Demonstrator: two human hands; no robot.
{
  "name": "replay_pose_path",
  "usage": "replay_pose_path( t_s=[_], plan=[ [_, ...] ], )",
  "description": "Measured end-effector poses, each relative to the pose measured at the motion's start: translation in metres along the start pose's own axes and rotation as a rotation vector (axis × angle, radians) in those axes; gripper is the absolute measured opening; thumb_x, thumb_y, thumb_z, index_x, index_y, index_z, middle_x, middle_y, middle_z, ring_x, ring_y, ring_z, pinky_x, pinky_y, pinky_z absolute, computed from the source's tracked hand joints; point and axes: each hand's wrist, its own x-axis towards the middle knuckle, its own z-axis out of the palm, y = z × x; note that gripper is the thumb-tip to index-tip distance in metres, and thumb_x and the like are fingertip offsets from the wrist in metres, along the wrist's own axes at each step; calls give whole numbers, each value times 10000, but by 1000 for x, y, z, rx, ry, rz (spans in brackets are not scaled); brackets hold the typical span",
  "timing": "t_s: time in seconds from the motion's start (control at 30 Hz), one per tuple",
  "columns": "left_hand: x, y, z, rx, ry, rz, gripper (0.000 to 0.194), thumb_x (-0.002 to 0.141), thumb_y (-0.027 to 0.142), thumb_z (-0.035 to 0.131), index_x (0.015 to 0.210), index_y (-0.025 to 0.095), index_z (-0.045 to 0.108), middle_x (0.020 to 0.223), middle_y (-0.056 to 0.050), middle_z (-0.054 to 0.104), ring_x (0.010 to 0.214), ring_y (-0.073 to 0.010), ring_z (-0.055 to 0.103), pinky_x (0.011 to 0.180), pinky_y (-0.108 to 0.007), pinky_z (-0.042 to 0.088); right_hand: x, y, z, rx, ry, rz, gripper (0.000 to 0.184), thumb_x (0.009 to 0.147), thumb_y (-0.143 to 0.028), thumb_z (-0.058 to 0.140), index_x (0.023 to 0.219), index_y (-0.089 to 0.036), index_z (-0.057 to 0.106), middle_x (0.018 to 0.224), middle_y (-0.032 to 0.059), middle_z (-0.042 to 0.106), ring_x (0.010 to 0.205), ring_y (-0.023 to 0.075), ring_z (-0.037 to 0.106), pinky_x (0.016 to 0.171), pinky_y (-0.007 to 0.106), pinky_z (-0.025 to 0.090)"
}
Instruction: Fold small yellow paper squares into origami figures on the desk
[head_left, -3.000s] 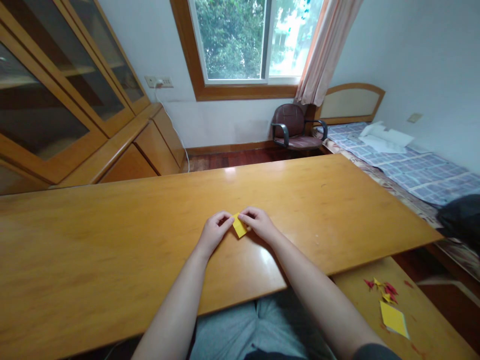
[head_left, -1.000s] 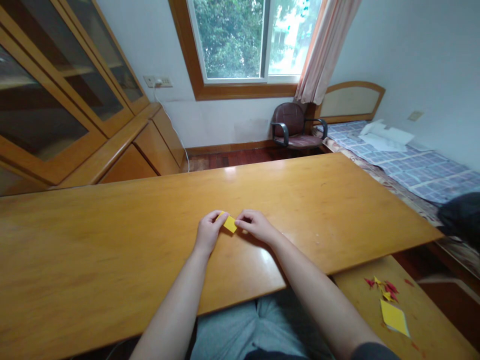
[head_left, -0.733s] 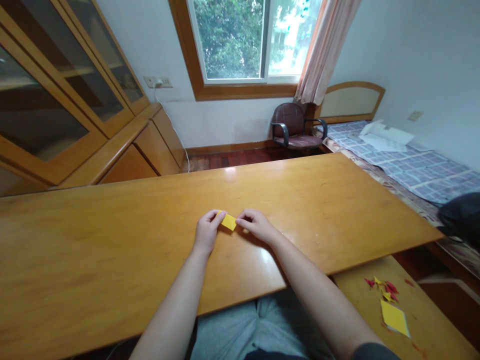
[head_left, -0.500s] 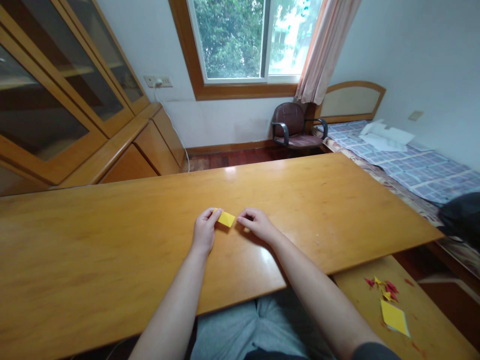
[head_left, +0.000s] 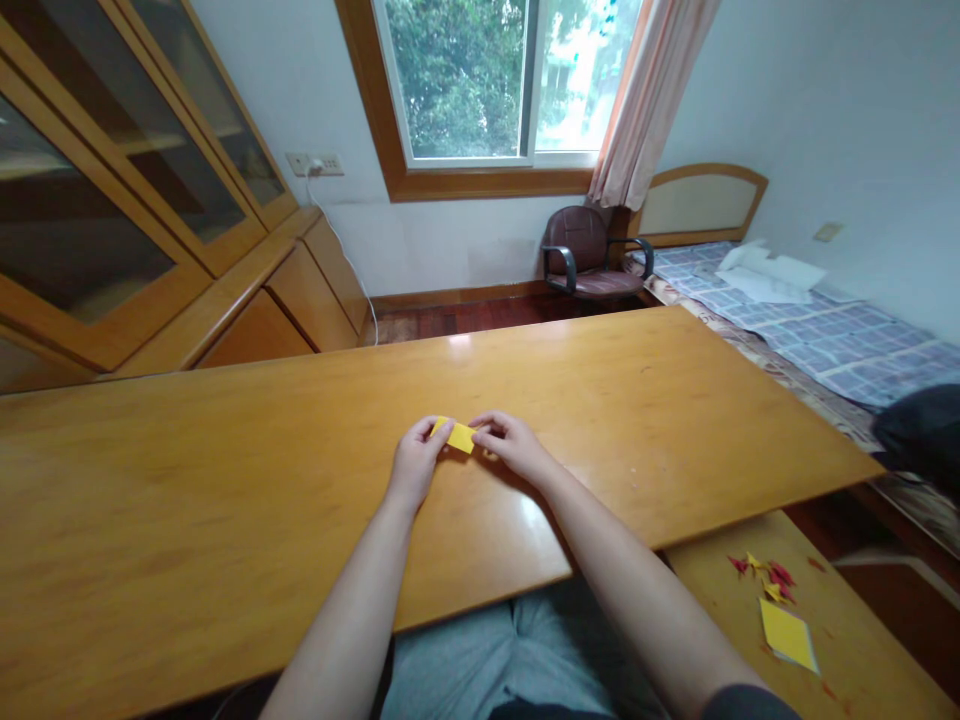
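A small folded piece of yellow paper (head_left: 460, 438) is held just above the wooden table (head_left: 225, 480), between my two hands. My left hand (head_left: 417, 457) pinches its left part, thumb on top and fingers behind. At the paper's right corner, the thumb and fingertips of my right hand (head_left: 511, 445) close on the edge. Part of the paper is covered by my left thumb.
On a lower surface (head_left: 720, 570) to the right lie several small red and yellow folded paper pieces (head_left: 766, 577) and a stack of yellow paper (head_left: 787, 635). Beyond the table stand a chair (head_left: 589, 250), a bed (head_left: 817, 310) and a glass-door cabinet (head_left: 135, 180).
The yellow paper has been turned and shifted left from its place three seconds ago. My right hand was apart from it half a second ago and now grips its right corner.
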Motion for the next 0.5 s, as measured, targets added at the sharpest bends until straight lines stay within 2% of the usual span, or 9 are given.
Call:
replay_pose_path(
  t_s=[0.1, 0.17, 0.27, 0.37, 0.5],
  plan=[
    [0, 0, 2, -50, -11, 23, 491, 760, 401, 715, 1180, 185, 580, 845, -1, 624, 731, -135, 605, 688, -245, 506, 2, 0, -3, 77, 61, 4, 257, 787, -338, 656, 973, -163, 637, 716, -27, 598, 600, 102, 514, 573, 220, 389],
    [-1, 0, 3, -14, 0, 93, 543, 759, 371, 717, 1250, 214, 547, 903, -7, 607, 807, -145, 623, 765, -275, 525, 3, -1, -4, 111, 105, 16, 235, 766, -333, 655, 930, -165, 633, 702, -28, 591, 609, 104, 513, 576, 219, 383],
    [-4, 2, 3, 164, -25, 234, 407, 756, 360, 729, 1135, 233, 651, 1154, -69, 550, 1074, -210, 591, 876, -321, 526, 4, -3, -6, 161, 147, 44, 214, 749, -331, 649, 891, -173, 628, 692, -25, 595, 630, 115, 530, 592, 223, 392],
    [-6, 5, 3, 300, -96, 331, 252, 787, 368, 720, 1008, 247, 723, 1336, -82, 450, 1177, -241, 537, 943, -368, 511, 5, -3, -7, 181, 158, 41, 185, 746, -323, 640, 865, -182, 626, 679, -26, 591, 634, 122, 535, 603, 228, 402],
    [-8, 9, 3, 412, -101, 396, 164, 830, 370, 679, 923, 259, 757, 1288, -69, 519, 1142, -232, 540, 1043, -414, 431, 4, -4, -6, 161, 141, 24, 171, 741, -327, 644, 833, -185, 618, 680, -26, 584, 631, 120, 524, 609, 231, 403]
  ],
)
